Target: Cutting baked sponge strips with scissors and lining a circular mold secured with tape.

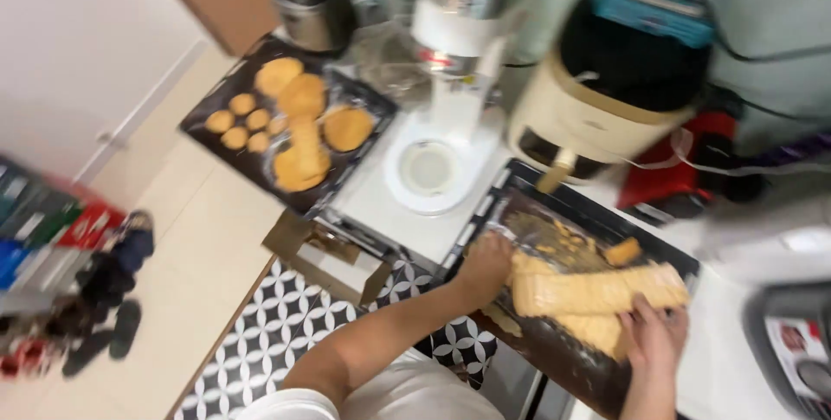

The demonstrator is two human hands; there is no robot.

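A long golden baked slab (589, 292) lies across a dark baking tray (554, 355) on the counter. My left hand (486, 266) grips the slab's left end. My right hand (653, 335) presses on its right end, fingers curled over the edge. Loose crumbs and a small baked piece (622, 251) lie on the tray behind the slab. The picture is blurred by motion.
A second dark tray (212, 113) with several round golden biscuits sits at the back left. A white stand mixer (441, 126) stands in the middle, a cream and black air fryer (606, 82) to its right. A patterned mat (286, 325) covers the floor below.
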